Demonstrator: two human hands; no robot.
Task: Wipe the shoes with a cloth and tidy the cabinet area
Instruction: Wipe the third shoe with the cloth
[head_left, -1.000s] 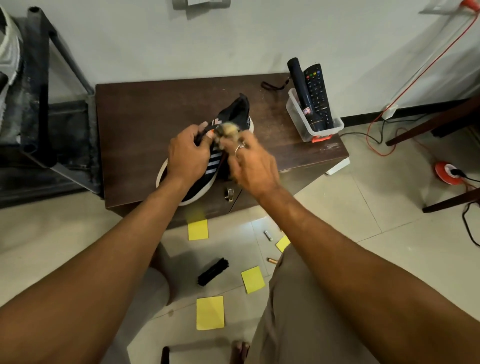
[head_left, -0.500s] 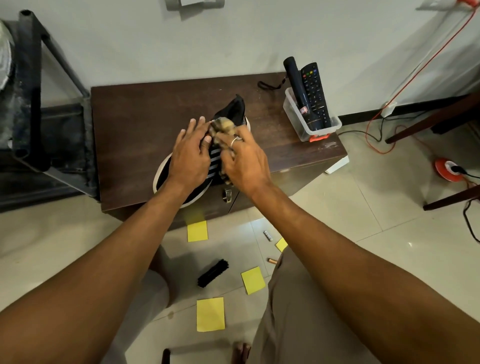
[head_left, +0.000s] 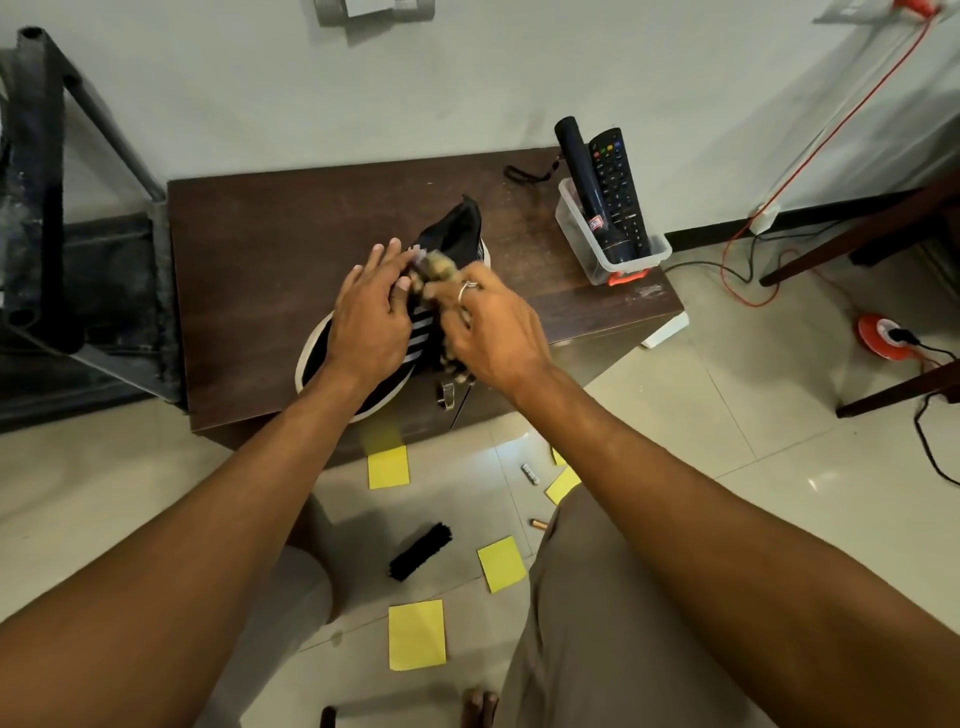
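While the left hand rests flat on the shoe at frame centre, the right hand clutches the cloth.

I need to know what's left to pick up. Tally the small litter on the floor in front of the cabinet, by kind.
Yellow paper notes: 4 in plain view; a yellow sliver next to one may be a fifth
Black brush: 1
Small cylinders, perhaps batteries: 2
Total: 7, or 8 with the sliver
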